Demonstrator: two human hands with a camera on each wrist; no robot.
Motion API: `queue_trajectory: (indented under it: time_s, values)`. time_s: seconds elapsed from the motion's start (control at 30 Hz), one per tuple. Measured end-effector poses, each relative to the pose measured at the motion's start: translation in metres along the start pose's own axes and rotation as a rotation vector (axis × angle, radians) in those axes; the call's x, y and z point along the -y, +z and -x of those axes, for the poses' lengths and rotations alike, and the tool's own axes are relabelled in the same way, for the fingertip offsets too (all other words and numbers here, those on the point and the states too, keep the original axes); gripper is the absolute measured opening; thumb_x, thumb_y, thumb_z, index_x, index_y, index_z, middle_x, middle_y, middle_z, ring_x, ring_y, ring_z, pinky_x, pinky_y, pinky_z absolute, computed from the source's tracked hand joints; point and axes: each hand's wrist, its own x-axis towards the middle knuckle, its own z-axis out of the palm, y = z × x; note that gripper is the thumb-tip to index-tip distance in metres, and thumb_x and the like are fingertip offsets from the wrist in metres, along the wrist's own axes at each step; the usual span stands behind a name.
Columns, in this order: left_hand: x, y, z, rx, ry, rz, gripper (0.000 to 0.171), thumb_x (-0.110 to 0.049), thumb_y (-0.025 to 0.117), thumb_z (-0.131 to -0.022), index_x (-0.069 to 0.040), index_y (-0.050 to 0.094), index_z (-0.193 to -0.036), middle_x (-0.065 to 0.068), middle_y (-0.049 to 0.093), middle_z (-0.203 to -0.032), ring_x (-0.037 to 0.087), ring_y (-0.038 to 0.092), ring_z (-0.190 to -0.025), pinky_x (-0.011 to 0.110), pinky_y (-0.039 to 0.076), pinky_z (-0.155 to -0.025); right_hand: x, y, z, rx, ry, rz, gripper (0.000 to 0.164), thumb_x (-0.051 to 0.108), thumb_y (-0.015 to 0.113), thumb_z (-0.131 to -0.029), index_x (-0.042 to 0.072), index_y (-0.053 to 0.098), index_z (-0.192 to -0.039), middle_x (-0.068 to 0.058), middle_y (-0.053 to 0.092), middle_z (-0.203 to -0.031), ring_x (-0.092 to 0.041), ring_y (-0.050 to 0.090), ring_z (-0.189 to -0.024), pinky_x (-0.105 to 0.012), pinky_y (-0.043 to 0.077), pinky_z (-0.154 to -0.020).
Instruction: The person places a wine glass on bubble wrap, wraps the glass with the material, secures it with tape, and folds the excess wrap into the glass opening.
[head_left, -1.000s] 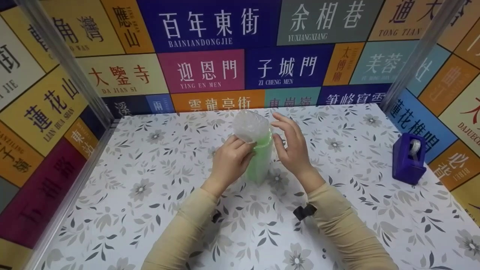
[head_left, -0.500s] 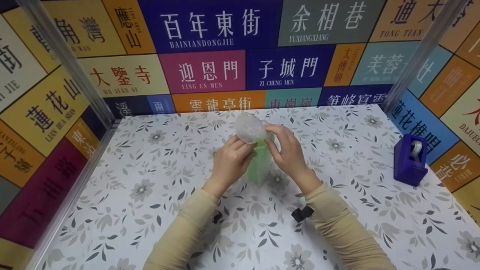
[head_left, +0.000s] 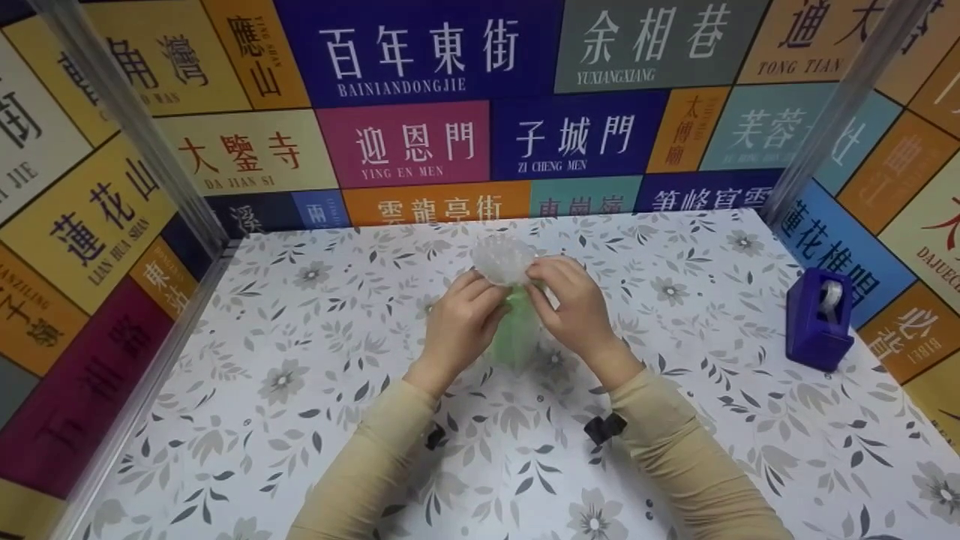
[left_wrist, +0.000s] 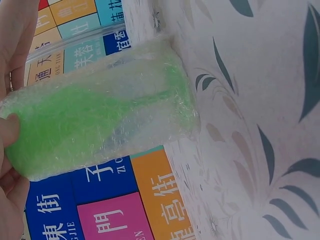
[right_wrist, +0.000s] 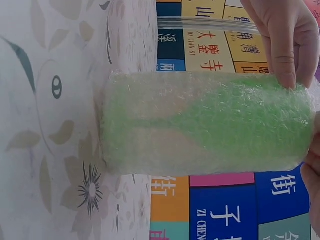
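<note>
A green stemmed glass (right_wrist: 250, 117), wrapped in clear bubble wrap (left_wrist: 145, 70), stands upright on the table with its foot down. Its bowl and thin stem show through the wrap in both wrist views. At the top, a whitish flap of wrap (head_left: 501, 257) spreads over the mouth. My left hand (head_left: 463, 319) pinches the wrap at the upper left of the glass, thumb near the rim. From the other side my right hand (head_left: 574, 304) pinches the flap's right edge between thumb and fingers. The mouth itself is hidden under the flap.
A purple tape dispenser (head_left: 819, 319) with a roll of clear tape stands at the table's right edge. The table (head_left: 315, 450) has a white floral cover. Colourful sign-printed panels (head_left: 420, 142) rise at the back and both sides.
My right hand has come in leftward from beside the glass and taken hold of the wrap at the top. The flap has settled lower and flatter. My left hand has stayed put.
</note>
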Motion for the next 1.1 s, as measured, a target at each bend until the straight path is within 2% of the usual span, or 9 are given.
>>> queue_trajectory:
  time_s: [0.23, 0.4, 0.57, 0.7, 0.87, 1.1]
  values:
    - [0.000, -0.002, 0.001, 0.005, 0.006, 0.025, 0.012, -0.008, 0.075, -0.087, -0.006, 0.070, -0.098, 0.002, 0.069, -0.097, 0.021, 0.061, -0.098, 0.030, 0.053, -0.087, 0.000, -0.003, -0.002, 0.028, -0.012, 0.025, 0.006, 0.003, 0.067, -0.086, 0.004, 0.066, -0.092, -0.012, 0.069, -0.100, -0.032, 0.061, -0.104, -0.039, 0.048, -0.098]
    - [0.003, -0.003, 0.004, -0.028, 0.030, 0.047, 0.014, -0.007, 0.076, -0.087, -0.005, 0.068, -0.099, 0.004, 0.067, -0.099, 0.021, 0.062, -0.099, 0.029, 0.052, -0.089, 0.001, -0.003, -0.002, 0.033, -0.020, 0.027, 0.005, 0.005, 0.065, -0.085, 0.004, 0.067, -0.089, -0.012, 0.069, -0.099, -0.032, 0.061, -0.105, -0.040, 0.047, -0.098]
    - [0.001, -0.006, 0.006, -0.045, 0.042, 0.018, 0.017, -0.009, 0.076, -0.088, -0.004, 0.069, -0.102, 0.006, 0.067, -0.102, 0.022, 0.062, -0.102, 0.029, 0.053, -0.091, 0.001, -0.004, -0.001, 0.038, -0.023, 0.035, 0.007, 0.007, 0.063, -0.085, 0.003, 0.067, -0.088, -0.013, 0.068, -0.100, -0.032, 0.060, -0.106, -0.040, 0.047, -0.099]
    - [0.000, -0.011, 0.006, -0.085, 0.055, 0.005, 0.018, -0.006, 0.077, -0.085, -0.003, 0.070, -0.102, 0.008, 0.068, -0.105, 0.023, 0.063, -0.104, 0.031, 0.053, -0.094, 0.002, -0.005, 0.000, 0.064, -0.023, 0.051, 0.010, 0.011, 0.063, -0.088, 0.003, 0.069, -0.089, -0.012, 0.068, -0.103, -0.032, 0.059, -0.108, -0.039, 0.047, -0.099]
    - [-0.001, -0.018, 0.004, -0.122, 0.064, -0.012, 0.021, -0.004, 0.077, -0.085, -0.004, 0.070, -0.104, 0.008, 0.068, -0.108, 0.024, 0.063, -0.104, 0.034, 0.054, -0.091, 0.000, -0.005, 0.002, 0.098, -0.042, 0.076, 0.012, 0.015, 0.066, -0.089, 0.004, 0.071, -0.092, -0.012, 0.067, -0.104, -0.031, 0.058, -0.108, -0.040, 0.048, -0.098]
    - [-0.003, -0.020, 0.001, -0.089, 0.096, -0.003, 0.033, -0.004, 0.079, -0.083, -0.003, 0.068, -0.115, 0.009, 0.066, -0.116, 0.025, 0.062, -0.110, 0.035, 0.055, -0.092, -0.001, -0.004, 0.003, 0.108, -0.071, 0.088, 0.014, 0.017, 0.068, -0.089, 0.004, 0.071, -0.092, -0.010, 0.065, -0.105, -0.031, 0.057, -0.107, -0.040, 0.051, -0.094]
